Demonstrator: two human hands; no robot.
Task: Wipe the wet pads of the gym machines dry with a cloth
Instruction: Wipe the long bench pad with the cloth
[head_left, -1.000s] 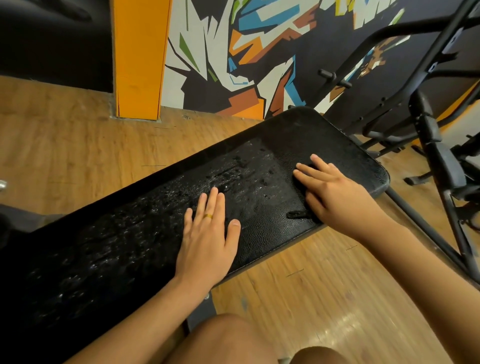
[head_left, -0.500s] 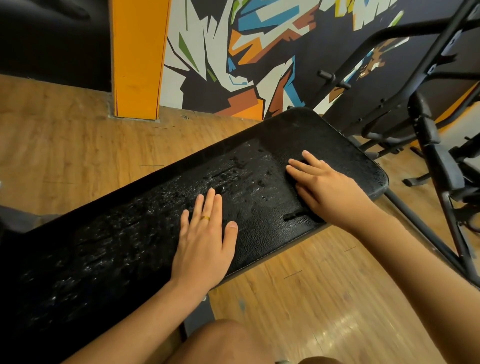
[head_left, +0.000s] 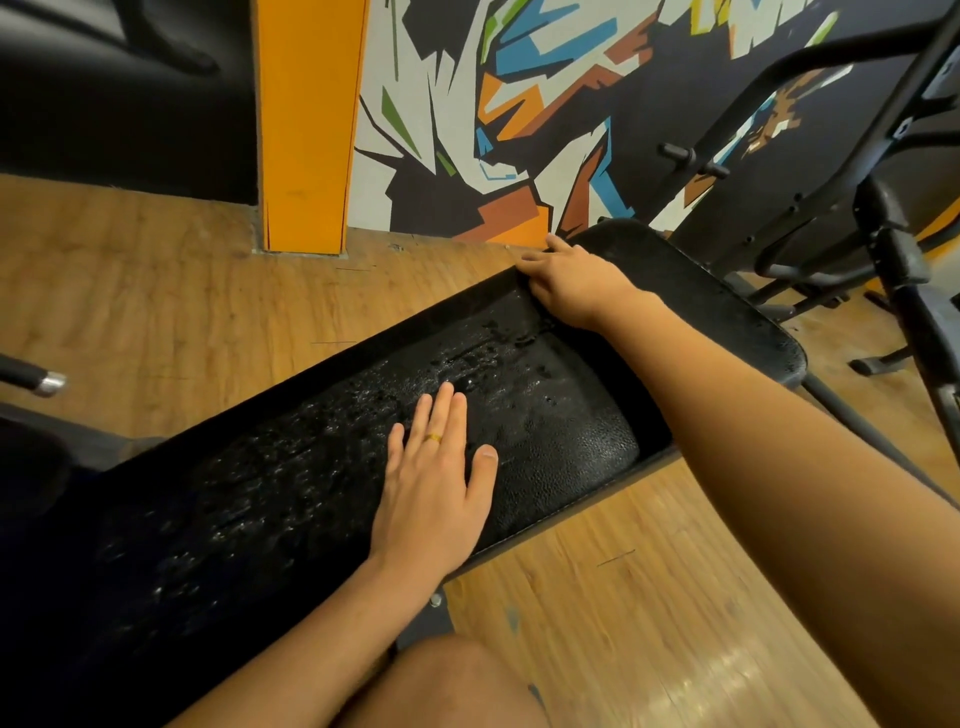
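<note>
A long black padded bench (head_left: 571, 467) runs diagonally from the lower left to the upper right. Water droplets cover its middle and left part (head_left: 415, 384); the patch near its front edge looks dry. My left hand (head_left: 436, 493), with a ring on one finger, lies flat on the pad with straight fingers. My right hand (head_left: 576, 286) presses down at the pad's far edge, fingertips reaching over it. A matte dark strip runs beside that forearm. I cannot tell a black cloth apart from the pad there.
An orange pillar (head_left: 306, 130) and a painted mural wall (head_left: 519, 104) stand behind the bench. A black machine frame (head_left: 883, 234) crowds the right side. Wooden floor (head_left: 649, 597) surrounds the bench. A chrome bar end (head_left: 49, 383) pokes in at the left. My knee (head_left: 457, 680) is below.
My right hand slid from the pad's near right part across to its far edge. My left hand stayed flat in place. The view shifted slightly.
</note>
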